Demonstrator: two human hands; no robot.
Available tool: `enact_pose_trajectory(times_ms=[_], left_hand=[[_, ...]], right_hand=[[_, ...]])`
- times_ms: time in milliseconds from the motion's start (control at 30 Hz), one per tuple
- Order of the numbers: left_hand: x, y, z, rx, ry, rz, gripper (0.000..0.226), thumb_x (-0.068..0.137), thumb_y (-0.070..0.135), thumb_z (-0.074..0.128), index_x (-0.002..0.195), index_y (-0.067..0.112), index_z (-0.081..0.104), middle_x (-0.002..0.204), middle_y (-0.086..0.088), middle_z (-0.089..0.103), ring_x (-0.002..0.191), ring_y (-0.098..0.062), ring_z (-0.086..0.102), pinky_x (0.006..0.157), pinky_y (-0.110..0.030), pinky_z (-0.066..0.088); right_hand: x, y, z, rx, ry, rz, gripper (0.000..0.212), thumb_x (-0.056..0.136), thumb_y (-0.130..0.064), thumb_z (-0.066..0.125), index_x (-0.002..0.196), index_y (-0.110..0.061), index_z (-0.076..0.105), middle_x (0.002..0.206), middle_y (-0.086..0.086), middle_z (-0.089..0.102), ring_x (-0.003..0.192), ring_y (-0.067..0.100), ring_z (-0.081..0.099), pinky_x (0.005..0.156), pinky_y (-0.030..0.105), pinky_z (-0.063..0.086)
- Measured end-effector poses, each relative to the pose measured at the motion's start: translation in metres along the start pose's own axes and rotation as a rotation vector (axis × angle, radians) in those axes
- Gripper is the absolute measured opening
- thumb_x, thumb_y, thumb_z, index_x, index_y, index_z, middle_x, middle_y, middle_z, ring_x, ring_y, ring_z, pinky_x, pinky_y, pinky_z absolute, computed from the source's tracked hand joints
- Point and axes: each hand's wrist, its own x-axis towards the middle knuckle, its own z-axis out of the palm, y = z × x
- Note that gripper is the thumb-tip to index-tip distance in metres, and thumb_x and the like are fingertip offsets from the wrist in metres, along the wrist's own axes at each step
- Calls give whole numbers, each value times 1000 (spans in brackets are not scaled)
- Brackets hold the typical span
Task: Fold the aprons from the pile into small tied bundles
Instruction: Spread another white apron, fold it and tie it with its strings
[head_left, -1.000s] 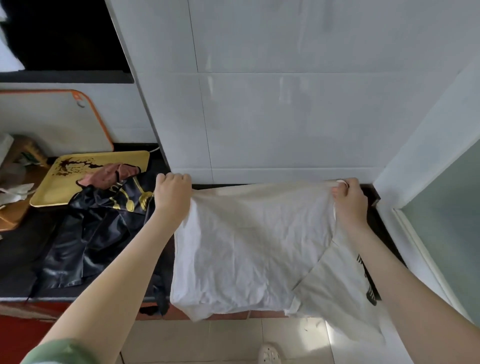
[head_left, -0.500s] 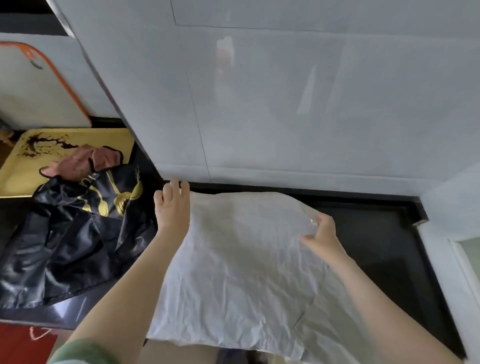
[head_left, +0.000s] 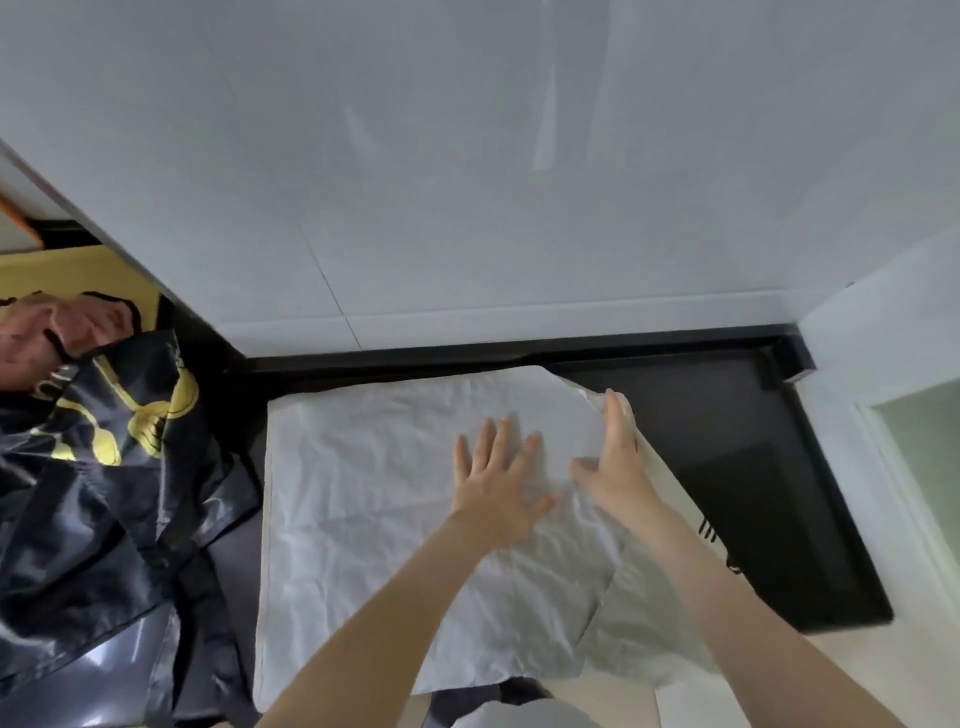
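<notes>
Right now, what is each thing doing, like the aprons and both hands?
white apron: spread flat on the counter, wrinkled, not yet tied.
left hand: open, pressing flat on the white apron.
right hand: open, fingers straight, touching the white apron's right edge.
black apron: crumpled heap, unfolded.
pink apron: crumpled, unfolded.

Rear wall (head_left: 467, 182): large glossy white tiles, thin grey joints, pale streaks of reflected light (source not in view). Countertop (head_left: 769, 467): black, polished, with a black upstand (head_left: 649, 345) at the wall base. Right side: white frame (head_left: 893, 499) around a greenish pane (head_left: 930, 431). Floor (head_left: 872, 670): pale tile.
</notes>
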Motion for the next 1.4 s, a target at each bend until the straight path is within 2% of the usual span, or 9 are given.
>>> enact_pose_trajectory(times_ms=[333,400,600,733,900,967,1133,1233,1400], left_hand=[[-1,-21,15,139,115,22,81,85,77,10,148,37,-21,156,-2,-29,141,-25,-32,115,-52,-17],[-2,-29,14,190,109,27,81,85,78,8,150,35,-15,157,-2,-27,141,-24,-32,114,-51,-19],[-9,-60,17,241,161,62,92,81,79,-5,152,25,19,157,-3,-6,147,-22,-10,116,-45,-15],[-10,-59,10,219,122,61,88,76,79,-9,147,28,-15,155,0,-20,144,-21,-22,112,-42,-23],[-6,-8,2,176,175,140,69,82,40,42,145,12,36,154,-19,25,145,-37,13,116,-56,2],[-2,29,0,128,111,220,69,84,19,48,148,15,23,154,-8,22,146,-29,9,118,-50,1],[11,60,14,145,-66,140,89,81,80,29,151,35,-3,159,1,13,147,-30,8,110,-62,-13],[11,47,16,180,-88,132,104,67,93,28,150,40,-6,158,7,22,147,-26,13,110,-59,-17],[8,32,10,157,-35,137,110,62,92,38,151,36,5,151,9,34,144,-23,19,112,-52,-17]], right_hand=[[-59,22,-25,-722,-361,-325,10,86,-26,42,89,-19,49,94,-5,49,89,24,53,76,34,41],[-64,17,-37,-879,-423,-275,22,93,-26,38,84,-17,56,81,-3,55,86,24,55,78,31,37],[-64,24,-68,-1144,-568,-148,39,96,-30,37,100,-9,70,105,5,66,113,22,50,111,33,22],[-58,24,-82,-1086,-475,-11,48,96,-50,32,101,-16,66,104,-3,67,124,14,44,118,42,0],[-60,26,-97,-951,-395,127,54,93,-62,30,95,-20,62,104,-4,66,122,11,47,116,52,-11],[-60,30,-92,-891,-380,207,61,91,-68,27,91,-19,64,98,-5,66,122,13,46,116,54,-11],[-65,35,-95,-845,-373,275,48,91,-55,35,74,-18,60,74,-7,59,109,12,49,113,59,-11],[-72,44,-107,-996,-419,206,30,88,-43,43,92,-21,62,99,-8,60,125,9,42,112,62,-15],[-82,81,-121,-1234,-333,203,48,85,-42,57,131,-28,52,156,-5,21,148,32,-10,112,59,-17]])
